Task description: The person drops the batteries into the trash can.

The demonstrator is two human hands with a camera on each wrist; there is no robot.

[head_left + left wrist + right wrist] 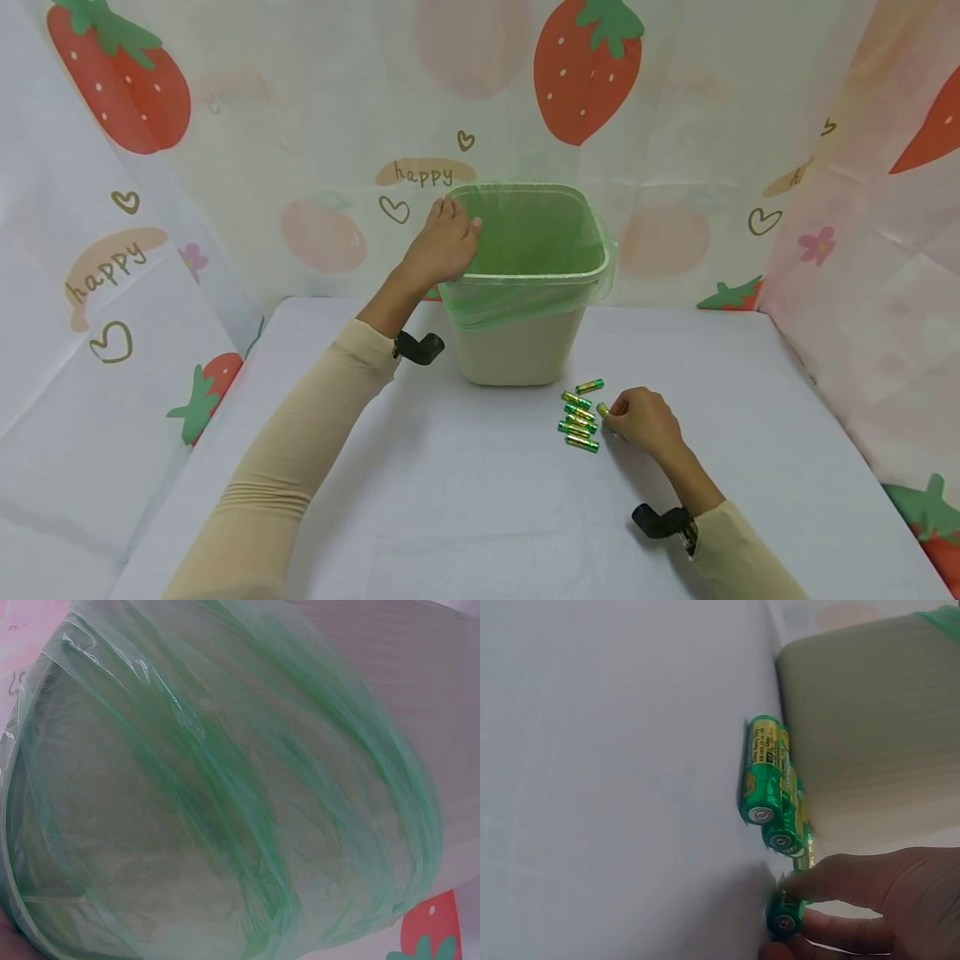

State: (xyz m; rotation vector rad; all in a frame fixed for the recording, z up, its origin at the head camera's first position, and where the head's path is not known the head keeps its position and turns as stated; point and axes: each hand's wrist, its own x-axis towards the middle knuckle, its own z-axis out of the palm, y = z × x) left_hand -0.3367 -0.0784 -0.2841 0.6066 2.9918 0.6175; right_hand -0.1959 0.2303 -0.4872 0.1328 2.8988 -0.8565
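A pale trash bin (517,354) stands upright at the back of the table, lined with a thin green plastic bag (495,308) folded over its rim. At the bin's left rim my left hand (444,243) grips the edge, fingers over the lined rim. The left wrist view is mostly filled by the wrinkled bag (225,795). My right hand (647,419) pinches a green-and-gold battery (784,921) between thumb and fingers, low over the table. Several more batteries (579,428) lie close together to the left of that hand, in front of the bin.
A white cloth covers the table (465,492). Behind it hangs a curtain (345,100) printed with strawberries and hearts, continuing along both sides. A black wrist camera (660,522) sits on my right wrist, another black camera (420,348) on my left.
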